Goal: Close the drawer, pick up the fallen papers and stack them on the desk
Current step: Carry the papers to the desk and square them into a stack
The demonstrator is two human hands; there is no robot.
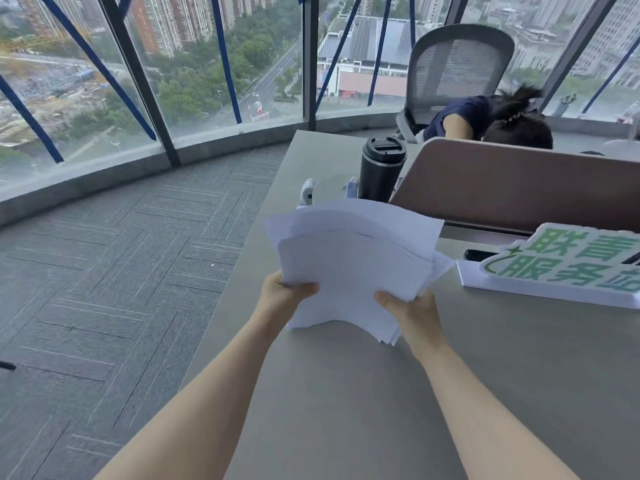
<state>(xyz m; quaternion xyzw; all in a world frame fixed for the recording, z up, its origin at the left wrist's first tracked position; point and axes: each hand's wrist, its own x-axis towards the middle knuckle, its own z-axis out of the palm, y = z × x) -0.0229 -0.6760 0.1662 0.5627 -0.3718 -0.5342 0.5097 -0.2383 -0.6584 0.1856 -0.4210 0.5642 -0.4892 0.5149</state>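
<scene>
White loose paper stack (353,258) hangs above bare grey table (346,393), fingers of left hand (282,292) and right hand (412,311) clamped on its six-o'clock edge.

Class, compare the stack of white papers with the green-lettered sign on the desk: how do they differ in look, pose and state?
The papers are plain white and blank; the sign carries large green characters. The papers are held above the desk by the left hand and right hand; the sign lies on the desk untouched. The papers are thin, bowed and unevenly fanned; the sign looks rigid and thick-edged. Both are mostly white.
</scene>
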